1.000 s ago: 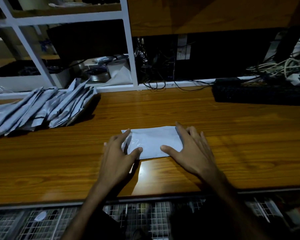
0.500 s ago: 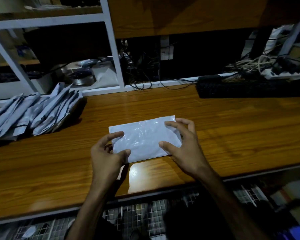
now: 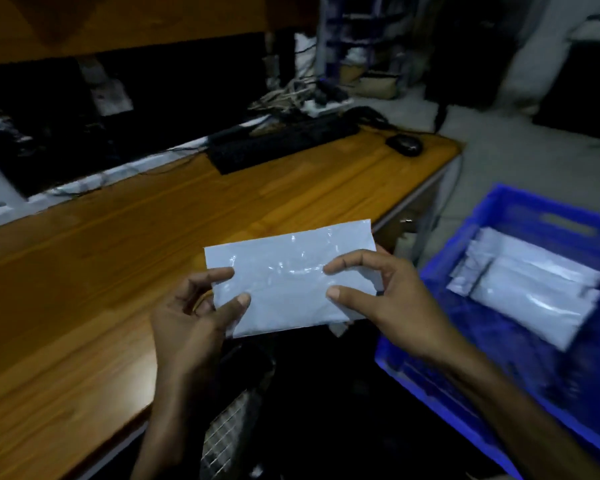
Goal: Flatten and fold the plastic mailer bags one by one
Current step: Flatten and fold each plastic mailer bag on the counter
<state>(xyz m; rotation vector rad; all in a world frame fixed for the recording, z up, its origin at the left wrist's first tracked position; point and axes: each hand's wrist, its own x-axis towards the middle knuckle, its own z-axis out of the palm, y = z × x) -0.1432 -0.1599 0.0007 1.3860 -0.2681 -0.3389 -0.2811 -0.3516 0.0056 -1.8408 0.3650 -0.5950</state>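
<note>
The folded mailer bag [image 3: 291, 282] is held in the air just off the counter [image 3: 118, 271] edge, the left hand [image 3: 191, 317] pinching its left end and the right hand [image 3: 388, 303] its right end, each grip clamped thumb against fingers. Judging by the folded bags [image 3: 530, 289] already lying in the blue crate [image 3: 499, 393] just right of it, it should go there; keeping both pinches firm would stop the fold springing open. The path rightward looks open, with only the crate's near rim to clear.

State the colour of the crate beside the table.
Bright blue; the crate shows clearly in the head view, with folded mailers inside.
</note>
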